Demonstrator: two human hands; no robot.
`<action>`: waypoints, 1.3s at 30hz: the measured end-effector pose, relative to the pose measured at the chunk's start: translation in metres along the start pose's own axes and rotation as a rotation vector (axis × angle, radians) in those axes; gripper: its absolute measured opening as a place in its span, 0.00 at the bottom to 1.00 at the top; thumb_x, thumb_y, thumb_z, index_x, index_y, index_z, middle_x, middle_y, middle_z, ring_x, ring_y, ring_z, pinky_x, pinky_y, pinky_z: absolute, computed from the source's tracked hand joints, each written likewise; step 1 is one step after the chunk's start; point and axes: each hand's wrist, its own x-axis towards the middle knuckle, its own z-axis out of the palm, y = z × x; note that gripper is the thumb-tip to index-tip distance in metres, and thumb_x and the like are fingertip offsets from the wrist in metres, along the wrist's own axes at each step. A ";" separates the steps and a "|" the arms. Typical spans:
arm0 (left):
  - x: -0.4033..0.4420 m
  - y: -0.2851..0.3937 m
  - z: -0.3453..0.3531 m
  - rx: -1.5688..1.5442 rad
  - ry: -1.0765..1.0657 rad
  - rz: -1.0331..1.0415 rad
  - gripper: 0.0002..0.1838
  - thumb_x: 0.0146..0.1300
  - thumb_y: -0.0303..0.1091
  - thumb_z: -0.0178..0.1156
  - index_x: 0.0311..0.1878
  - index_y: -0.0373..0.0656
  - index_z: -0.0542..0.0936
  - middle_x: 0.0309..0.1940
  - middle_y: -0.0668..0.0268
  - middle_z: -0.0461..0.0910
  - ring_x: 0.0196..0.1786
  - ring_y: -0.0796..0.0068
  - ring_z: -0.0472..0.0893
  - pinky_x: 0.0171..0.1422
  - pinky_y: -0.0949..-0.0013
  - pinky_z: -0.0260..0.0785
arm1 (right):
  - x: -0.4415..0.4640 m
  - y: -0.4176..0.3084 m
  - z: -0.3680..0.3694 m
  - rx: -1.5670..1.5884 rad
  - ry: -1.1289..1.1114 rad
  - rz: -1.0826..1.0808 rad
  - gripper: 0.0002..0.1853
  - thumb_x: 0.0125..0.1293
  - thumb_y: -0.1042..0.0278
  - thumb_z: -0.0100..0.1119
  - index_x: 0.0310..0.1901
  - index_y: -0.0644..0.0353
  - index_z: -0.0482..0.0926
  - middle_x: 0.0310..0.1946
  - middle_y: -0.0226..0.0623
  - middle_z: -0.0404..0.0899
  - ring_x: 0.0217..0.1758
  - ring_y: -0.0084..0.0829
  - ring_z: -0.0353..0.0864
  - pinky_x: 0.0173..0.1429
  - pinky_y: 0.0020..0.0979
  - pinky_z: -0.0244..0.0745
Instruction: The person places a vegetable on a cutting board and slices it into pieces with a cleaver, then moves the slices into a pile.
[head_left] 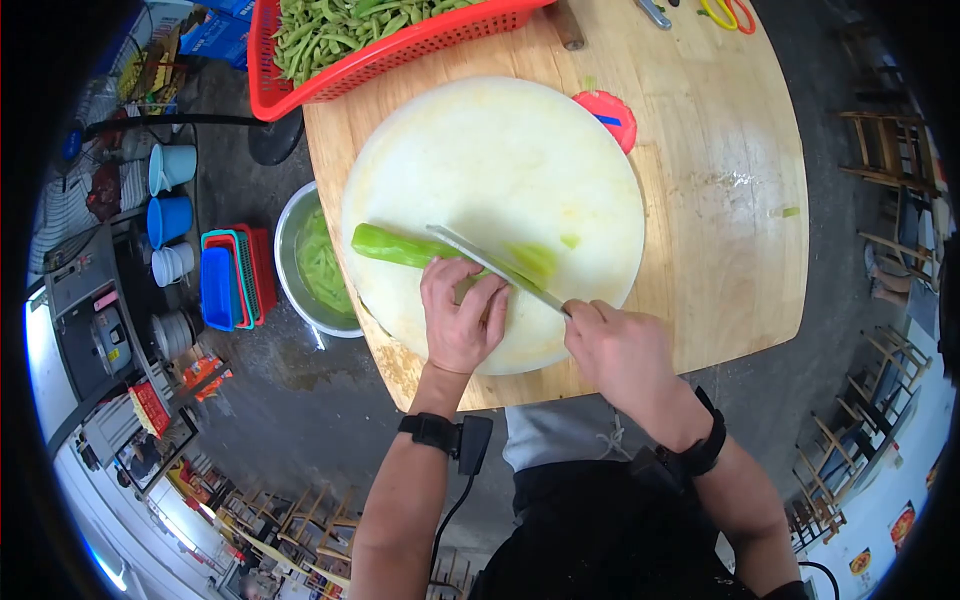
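Observation:
A peeled green celtuce stem lies across a round white cutting board. My left hand presses on the stem near its right end, fingers bent around it. My right hand grips the handle of a knife, whose blade slants over the celtuce just beside my left fingertips. The handle itself is mostly hidden in my fist. Thin green slices lie on the board beyond the blade, and a small scrap sits apart to their right.
A red basket of green beans stands at the table's far left corner. Below the left edge, a metal basin holds green pieces in water. A red disc pokes out behind the board. Scissors with coloured handles lie at the far edge.

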 end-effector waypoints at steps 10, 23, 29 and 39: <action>-0.002 -0.001 0.005 0.000 0.047 -0.025 0.14 0.61 0.29 0.76 0.49 0.49 0.86 0.57 0.60 0.78 0.64 0.50 0.77 0.77 0.39 0.67 | -0.005 0.009 -0.028 0.424 0.081 0.287 0.08 0.75 0.68 0.65 0.38 0.63 0.84 0.27 0.44 0.83 0.26 0.46 0.84 0.31 0.42 0.76; 0.008 -0.005 -0.010 0.065 0.003 0.021 0.14 0.60 0.30 0.76 0.49 0.50 0.87 0.56 0.61 0.79 0.64 0.52 0.77 0.78 0.41 0.66 | -0.019 -0.008 -0.037 0.258 0.067 0.209 0.06 0.75 0.68 0.66 0.41 0.61 0.85 0.27 0.42 0.84 0.26 0.47 0.85 0.30 0.43 0.76; 0.007 -0.017 -0.008 0.019 -0.044 0.099 0.17 0.57 0.27 0.78 0.50 0.49 0.87 0.56 0.61 0.80 0.64 0.50 0.78 0.77 0.40 0.70 | -0.014 -0.021 -0.032 0.110 0.108 0.059 0.05 0.72 0.67 0.67 0.40 0.58 0.84 0.24 0.35 0.82 0.24 0.39 0.85 0.29 0.40 0.78; -0.001 -0.023 -0.006 0.032 -0.009 0.097 0.19 0.53 0.26 0.79 0.50 0.45 0.86 0.57 0.56 0.81 0.64 0.45 0.78 0.73 0.41 0.69 | -0.013 -0.017 -0.029 0.031 0.067 -0.013 0.05 0.64 0.72 0.68 0.36 0.57 0.80 0.22 0.33 0.79 0.21 0.36 0.84 0.25 0.38 0.76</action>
